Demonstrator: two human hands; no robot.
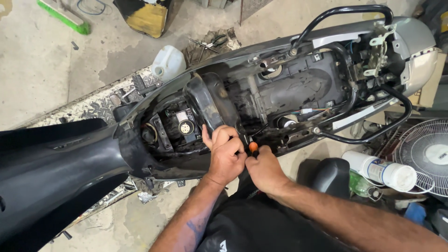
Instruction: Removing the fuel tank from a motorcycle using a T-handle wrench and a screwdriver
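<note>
At the near edge of the scooter [261,88], whose seat is off so the inner frame and wiring lie bare, the person's 2 hands meet close together. The left hand [226,156] is curled into a loose fist, its fingers bent around the lower rim of a black plastic cover [210,105] that stands tilted over the open middle of the body; the thumb points up along that cover. The right hand [263,170] sits just beside it, touching it at the knuckles, closed around the handle of a screwdriver [253,148] whose orange end shows between the 2 hands. The tip of the tool is hidden behind the fingers, so I cannot tell what it meets. Left of the cover, down in the opening, sits a small round socket [186,127] with dark holes. A black tubular grab rail [345,14] curves over the rear of the scooter, and a silver tail panel [417,42] closes the far end. On the concrete floor [42,70] beyond the scooter stands a white plastic jug [169,63], with pliers [212,43] lying on a dirty rag near it. To the right, near the person's right forearm, a white spray can [380,170] lies on its side, beside a white fan grille [427,156].
</note>
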